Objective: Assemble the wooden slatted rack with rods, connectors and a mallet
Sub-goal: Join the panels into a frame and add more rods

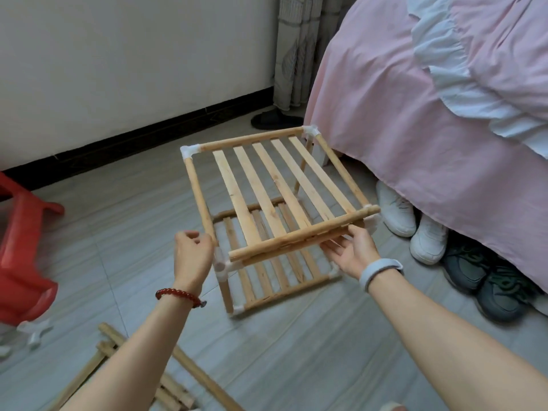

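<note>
A two-tier wooden slatted rack (278, 185) stands on the grey floor, its rods joined by white plastic connectors (189, 151). The upper shelf's front rod (302, 234) sits loose, its left end out of the front-left connector (222, 264). My left hand (191, 256) is beside the left side rod near that connector, fingers curled; whether it grips the rod is hidden. My right hand (353, 253) reaches under the front rod's right part, fingers straight, touching it from below. No mallet is in view.
Loose wooden rods (189, 369) lie on the floor at bottom left. White connectors (34, 332) lie by a red plastic stool (20, 256). A pink-covered bed (415, 143) stands right, with several shoes (427, 241) under its edge.
</note>
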Demonstrator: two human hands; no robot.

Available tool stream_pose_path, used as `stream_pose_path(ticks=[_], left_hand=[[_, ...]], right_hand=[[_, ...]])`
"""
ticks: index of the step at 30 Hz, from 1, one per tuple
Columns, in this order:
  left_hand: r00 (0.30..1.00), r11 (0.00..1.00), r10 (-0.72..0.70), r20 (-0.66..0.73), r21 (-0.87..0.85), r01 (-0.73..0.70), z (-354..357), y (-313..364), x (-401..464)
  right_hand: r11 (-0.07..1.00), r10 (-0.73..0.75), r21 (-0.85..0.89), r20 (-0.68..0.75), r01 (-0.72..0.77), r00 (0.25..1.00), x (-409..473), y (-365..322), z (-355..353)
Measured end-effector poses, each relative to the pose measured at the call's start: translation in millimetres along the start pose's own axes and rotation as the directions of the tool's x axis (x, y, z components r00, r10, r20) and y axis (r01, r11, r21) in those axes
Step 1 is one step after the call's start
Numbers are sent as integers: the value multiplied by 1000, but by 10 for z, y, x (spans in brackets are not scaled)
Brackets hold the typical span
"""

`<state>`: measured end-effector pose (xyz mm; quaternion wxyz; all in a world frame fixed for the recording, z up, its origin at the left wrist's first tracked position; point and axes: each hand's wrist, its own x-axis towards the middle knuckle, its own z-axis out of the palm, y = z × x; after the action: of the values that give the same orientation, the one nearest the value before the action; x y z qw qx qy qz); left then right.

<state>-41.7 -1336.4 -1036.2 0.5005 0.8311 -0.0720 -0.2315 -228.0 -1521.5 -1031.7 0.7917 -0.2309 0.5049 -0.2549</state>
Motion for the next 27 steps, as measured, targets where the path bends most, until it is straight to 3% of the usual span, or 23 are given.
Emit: stream_pose_path(ticks=[2,3,5,6,7,8,10,13,17,21,27], left_hand=[[938,944,297,-180,205,-259,12,251,-77],[828,834,524,-198,319,-451,54,390,-166],[534,474,845,-6,468,-746,250,585,-411],[421,298,893,160,490,-819,373,630,-529],[382,191,867,319,496,-847,504,620,-601],[386,128,804,452,503,-855,691,621,-661],[477,104,654,587,555,-826,995,567,-661],[510,68,636,579,617,-784,1289,569,-512],[402,28,701,589,540,-841,1340,620,-444],[363,30,727,582,502,-864,1203,750,-471],[216,-103,834,507,528,-843,916,1101,-493]], right_hand=[[961,86,-267,67,-65,994,-73,-8,-79],[890,125,-450,94,-70,988,-122,-37,-110],[699,106,-714,73,-22,992,-149,-193,-203],[667,18,-745,40,18,999,-104,-280,-253],[662,-92,-747,5,65,996,-43,-349,-307],[660,-210,-742,-25,123,977,31,-447,-396],[657,-343,-720,-20,225,939,100,-486,-517],[659,-399,-683,37,314,916,169,-438,-669],[596,-454,-669,175,444,874,266,-530,-692],[514,-380,-740,257,433,889,380,-477,-703],[430,-311,-802,300,415,902,268,-480,-714]])
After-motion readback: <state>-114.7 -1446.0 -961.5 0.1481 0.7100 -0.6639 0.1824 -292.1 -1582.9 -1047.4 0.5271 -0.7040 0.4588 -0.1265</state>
